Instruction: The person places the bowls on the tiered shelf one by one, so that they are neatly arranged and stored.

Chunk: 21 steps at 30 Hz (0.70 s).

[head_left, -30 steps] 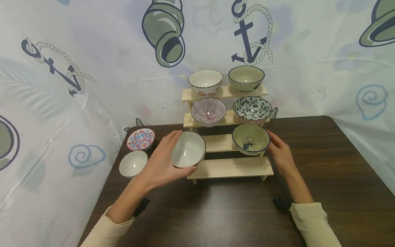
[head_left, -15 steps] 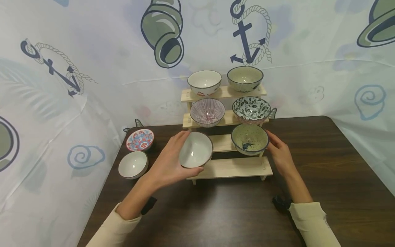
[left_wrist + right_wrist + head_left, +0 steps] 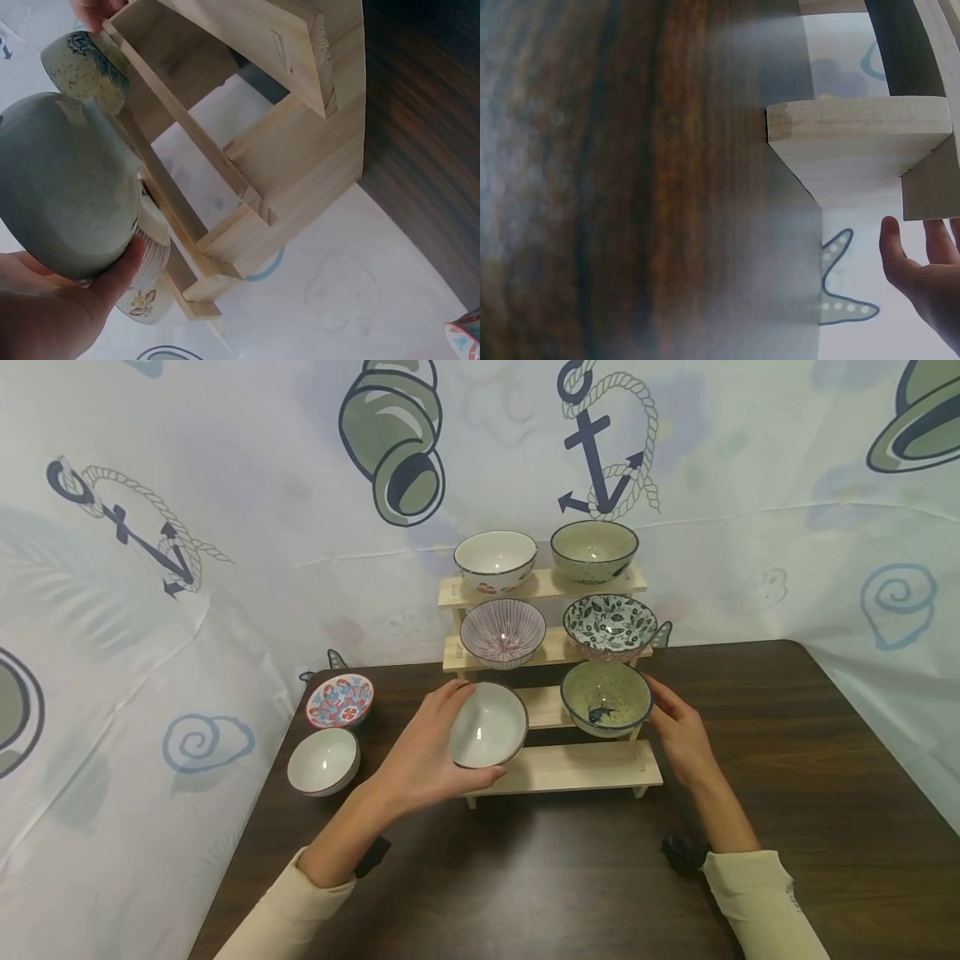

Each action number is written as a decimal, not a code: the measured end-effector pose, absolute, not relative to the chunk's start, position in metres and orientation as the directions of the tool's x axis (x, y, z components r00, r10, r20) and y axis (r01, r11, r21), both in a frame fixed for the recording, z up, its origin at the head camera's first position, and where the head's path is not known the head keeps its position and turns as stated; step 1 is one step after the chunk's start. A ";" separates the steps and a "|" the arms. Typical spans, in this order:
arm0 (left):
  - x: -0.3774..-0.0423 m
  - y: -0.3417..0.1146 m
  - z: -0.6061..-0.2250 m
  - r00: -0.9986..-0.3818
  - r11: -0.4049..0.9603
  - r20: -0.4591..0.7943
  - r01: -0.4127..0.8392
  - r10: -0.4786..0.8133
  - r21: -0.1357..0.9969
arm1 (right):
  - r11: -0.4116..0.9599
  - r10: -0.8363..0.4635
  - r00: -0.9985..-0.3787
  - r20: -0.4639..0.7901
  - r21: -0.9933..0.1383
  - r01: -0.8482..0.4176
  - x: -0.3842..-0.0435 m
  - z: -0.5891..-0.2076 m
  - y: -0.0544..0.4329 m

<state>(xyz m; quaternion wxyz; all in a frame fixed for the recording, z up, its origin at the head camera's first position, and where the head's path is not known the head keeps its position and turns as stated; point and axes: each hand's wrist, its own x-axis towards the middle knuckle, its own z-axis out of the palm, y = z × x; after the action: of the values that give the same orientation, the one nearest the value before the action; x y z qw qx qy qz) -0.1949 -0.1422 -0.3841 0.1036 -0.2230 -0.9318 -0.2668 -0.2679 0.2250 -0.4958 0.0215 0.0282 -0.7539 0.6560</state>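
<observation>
A bowl with a pale inside and a thin dark rim [image 3: 489, 727] is gripped by my left hand [image 3: 423, 752], thumb at the near side and fingers at the far side. It is in front of the left half of the third shelf; the left wrist view shows its plain grey-green outside [image 3: 67, 180]. My right hand [image 3: 684, 735] touches the right side of a green speckled bowl [image 3: 607, 697] on that shelf's right end. Its fingers look fairly straight, their tips partly hidden. In the right wrist view, fingers [image 3: 937, 251] lie beside the wooden stand [image 3: 862, 124].
Higher on the stepped stand [image 3: 558, 768] sit a white bowl [image 3: 495, 560], a green bowl [image 3: 595, 552], a striped bowl [image 3: 502, 633] and a leaf-patterned bowl [image 3: 610, 625]. A red-blue bowl [image 3: 340, 700] and a white bowl [image 3: 324, 762] stand on the table's left.
My left hand has moved right with the pale bowl, from beside the stand to in front of the third shelf's left half. My right hand and the green speckled bowl stay put.
</observation>
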 end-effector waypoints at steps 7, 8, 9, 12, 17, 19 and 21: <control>-0.200 -0.137 -0.388 -0.873 0.764 0.331 0.478 0.358 0.434 | 0.140 -0.014 -0.997 0.078 -0.987 -0.080 -0.267 -0.496 0.225; -0.201 -0.136 -0.388 -0.873 0.764 0.332 0.478 0.357 0.433 | 0.136 -0.014 -0.997 0.081 -0.987 -0.082 -0.267 -0.496 0.225; -0.201 -0.135 -0.389 -0.872 0.764 0.334 0.478 0.357 0.432 | 0.131 -0.015 -0.996 0.083 -0.988 -0.084 -0.267 -0.496 0.225; -0.204 -0.133 -0.390 -0.873 0.764 0.336 0.476 0.353 0.435 | 0.127 -0.015 -0.996 0.087 -0.988 -0.088 -0.267 -0.495 0.225; -0.207 -0.128 -0.392 -0.880 0.766 0.324 0.465 0.347 0.443 | 0.139 -0.014 -0.997 0.080 -0.987 -0.082 -0.268 -0.496 0.226; -0.209 -0.126 -0.392 -0.884 0.768 0.316 0.458 0.344 0.448 | 0.142 -0.015 -0.997 0.077 -0.987 -0.078 -0.268 -0.496 0.226; -0.210 -0.123 -0.393 -0.888 0.770 0.308 0.452 0.341 0.450 | 0.141 -0.018 -0.997 0.077 -0.987 -0.079 -0.268 -0.495 0.226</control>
<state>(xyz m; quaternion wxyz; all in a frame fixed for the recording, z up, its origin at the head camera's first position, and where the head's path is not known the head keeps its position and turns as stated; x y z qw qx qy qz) -0.2100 -0.1234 -0.3929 0.1047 -0.2121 -0.9349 -0.2646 -0.2678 0.2259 -0.4954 0.0232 0.0320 -0.7550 0.6546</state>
